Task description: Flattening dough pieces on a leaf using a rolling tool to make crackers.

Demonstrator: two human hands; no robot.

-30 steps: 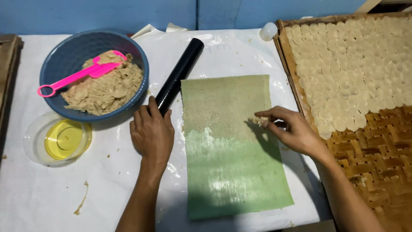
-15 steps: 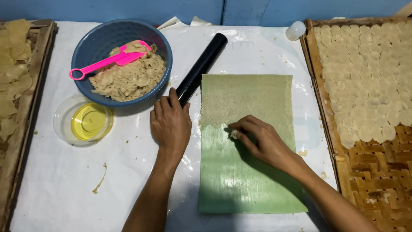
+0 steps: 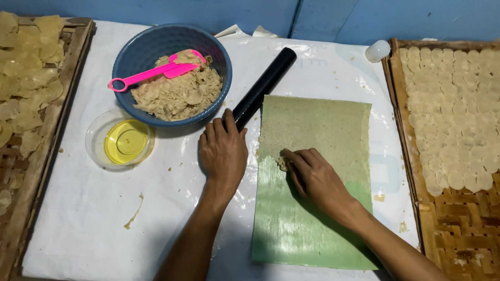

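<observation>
Green sheet (image 3: 312, 208) under right hand (image 3: 315, 177), left hand (image 3: 224, 151) on black roller (image 3: 263, 86).

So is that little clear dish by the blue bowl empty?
No. The clear dish holds a shallow pool of yellow liquid across its bottom, well below the rim.
</observation>
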